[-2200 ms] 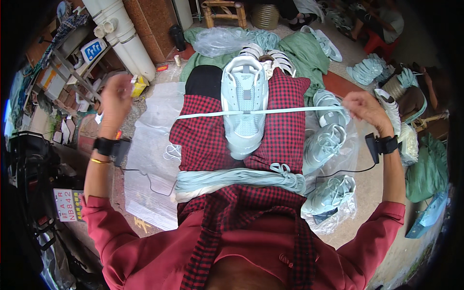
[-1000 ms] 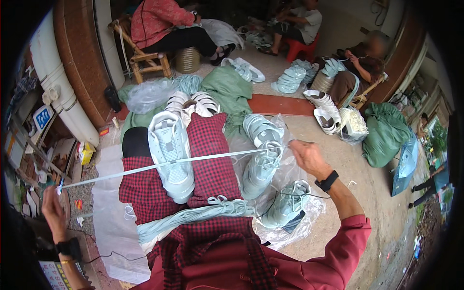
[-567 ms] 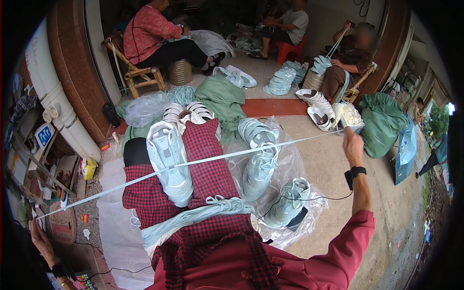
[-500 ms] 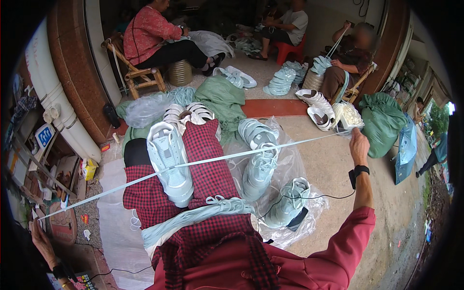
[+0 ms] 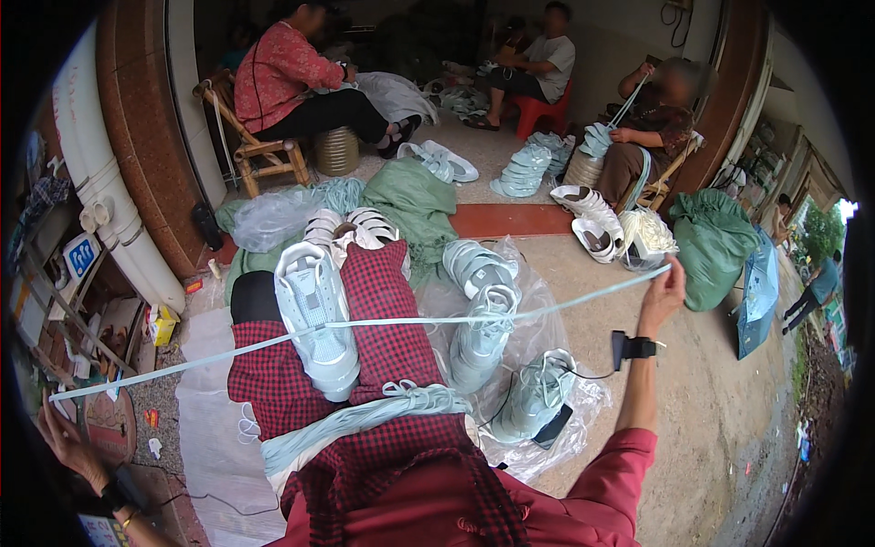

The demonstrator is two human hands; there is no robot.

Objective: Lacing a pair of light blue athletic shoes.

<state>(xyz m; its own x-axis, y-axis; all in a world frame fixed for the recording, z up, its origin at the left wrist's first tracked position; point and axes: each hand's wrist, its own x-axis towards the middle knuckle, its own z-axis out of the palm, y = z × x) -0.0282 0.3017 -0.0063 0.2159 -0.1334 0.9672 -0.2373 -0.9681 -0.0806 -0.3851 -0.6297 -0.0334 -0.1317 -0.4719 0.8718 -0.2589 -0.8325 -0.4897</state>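
A long pale-blue shoelace (image 5: 392, 321) stretches between my widely spread hands, passing across the front of a pale-blue sneaker (image 5: 314, 319). The sneaker rests upright on my legs, over a red-and-black checked apron (image 5: 387, 314). At the far left, my left hand (image 5: 75, 448) pinches one end of the lace. Out to the right, my right hand (image 5: 665, 296) holds the other end between its fingers. Across my lap lies a bundle of similar laces (image 5: 365, 422). Several more pale-blue sneakers (image 5: 481, 337) stand on clear plastic to the right of my legs.
Green sacks (image 5: 715, 246) and white shoes (image 5: 588, 219) lie ahead. A dark phone-like object (image 5: 553, 427) rests beside the nearest sneaker (image 5: 538, 392). Other people sit working beyond, one on a bamboo chair (image 5: 260, 150). A shelf (image 5: 73, 319) stands at the left.
My right hand has shifted slightly left and down, and my left hand a little outward. The lace now bends at the sneaker instead of running nearly straight.
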